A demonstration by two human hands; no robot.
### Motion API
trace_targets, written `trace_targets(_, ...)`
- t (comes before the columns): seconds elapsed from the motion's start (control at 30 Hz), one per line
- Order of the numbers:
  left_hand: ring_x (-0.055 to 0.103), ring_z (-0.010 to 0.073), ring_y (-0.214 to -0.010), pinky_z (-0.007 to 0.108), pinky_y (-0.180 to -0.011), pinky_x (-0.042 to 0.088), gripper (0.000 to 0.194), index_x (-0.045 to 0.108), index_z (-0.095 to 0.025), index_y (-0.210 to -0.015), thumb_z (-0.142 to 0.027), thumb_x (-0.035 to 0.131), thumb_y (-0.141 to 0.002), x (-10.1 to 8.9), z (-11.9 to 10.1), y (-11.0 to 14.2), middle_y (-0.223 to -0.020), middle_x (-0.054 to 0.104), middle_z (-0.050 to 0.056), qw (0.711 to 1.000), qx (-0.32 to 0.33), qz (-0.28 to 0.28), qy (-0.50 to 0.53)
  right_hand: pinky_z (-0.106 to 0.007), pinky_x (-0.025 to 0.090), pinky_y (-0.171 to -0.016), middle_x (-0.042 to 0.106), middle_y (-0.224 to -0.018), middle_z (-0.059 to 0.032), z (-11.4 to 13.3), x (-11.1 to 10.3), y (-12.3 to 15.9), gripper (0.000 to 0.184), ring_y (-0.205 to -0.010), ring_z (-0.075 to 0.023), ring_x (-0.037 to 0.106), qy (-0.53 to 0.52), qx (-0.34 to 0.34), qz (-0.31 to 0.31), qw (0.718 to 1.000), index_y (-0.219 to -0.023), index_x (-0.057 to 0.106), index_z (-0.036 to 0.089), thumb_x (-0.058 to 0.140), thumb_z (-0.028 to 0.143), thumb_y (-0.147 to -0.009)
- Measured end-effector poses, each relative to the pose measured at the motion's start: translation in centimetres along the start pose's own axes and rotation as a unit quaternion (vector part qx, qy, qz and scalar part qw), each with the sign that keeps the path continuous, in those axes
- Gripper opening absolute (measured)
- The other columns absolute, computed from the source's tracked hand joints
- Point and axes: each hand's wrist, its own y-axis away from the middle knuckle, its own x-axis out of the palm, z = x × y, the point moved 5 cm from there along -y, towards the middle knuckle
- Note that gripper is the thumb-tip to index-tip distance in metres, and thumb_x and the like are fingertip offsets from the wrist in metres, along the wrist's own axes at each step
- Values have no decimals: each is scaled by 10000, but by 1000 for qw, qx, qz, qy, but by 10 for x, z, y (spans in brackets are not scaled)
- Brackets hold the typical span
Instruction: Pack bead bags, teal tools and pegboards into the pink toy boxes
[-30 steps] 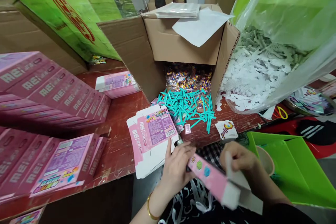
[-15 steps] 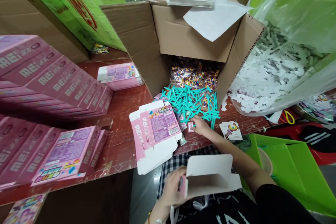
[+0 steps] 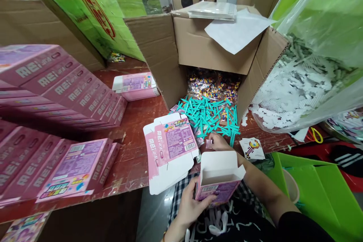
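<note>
My left hand [image 3: 190, 205] grips a pink and purple cardboard box [image 3: 224, 192] over my lap, its thumb across the printed side. The box's white top flap stands up, and its mouth faces away from me. Between the fingertips of my right hand [image 3: 220, 142] is a small pink sachet [image 3: 209, 144], just above the table edge. Beyond that hand lies a heap of turquoise plastic sticks [image 3: 210, 115], with clear bags of colourful beads [image 3: 211, 85] behind it. Flattened pink boxes [image 3: 172, 147] are piled to the left of my hands.
Rows of filled-out pink boxes [image 3: 70, 83] line the left side. An open brown carton [image 3: 215, 45] surrounds the bead bags. Printed pattern cards [image 3: 252, 148] lie right of my hand, near a clear sack of white pieces [image 3: 295, 87] and a green bin [image 3: 326, 189].
My left hand has raised the box and tilted its printed side into view. My right hand has lifted the small pink sachet slightly off the pile.
</note>
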Motion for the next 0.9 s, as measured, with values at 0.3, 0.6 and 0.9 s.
trace_targets(0.3, 712, 244, -716, 349, -684, 594, 415, 627, -167, -915, -391, 810, -618, -17, -26, -17, -811, 749, 69, 979, -126, -93, 133, -307, 512, -733, 678, -1004, -62, 127, -119, 79, 264, -805, -174, 632, -161, -227, -8, 960, -1178, 601, 228, 501, 347, -965)
trace_targets(0.6, 717, 282, -774, 372, -713, 606, 560, 607, -176, -953, -533, 811, -573, -74, -35, -38, -829, 742, 63, 945, -194, -218, 146, -308, 507, -799, 685, -939, -38, 128, -126, -58, 226, -866, -172, 624, -255, -74, -137, 954, -892, 703, 186, 670, 406, -849)
trace_targets(0.9, 276, 398, -1420, 576, -1154, 246, 940, 288, -209, -1495, -560, 691, -722, -145, 8, -38, -1549, 312, 170, 925, -84, -353, -113, -336, 540, -758, 655, -931, -48, 99, -140, -219, 263, -814, -160, 639, -292, 44, -281, 913, -982, 627, 114, 566, 367, -951)
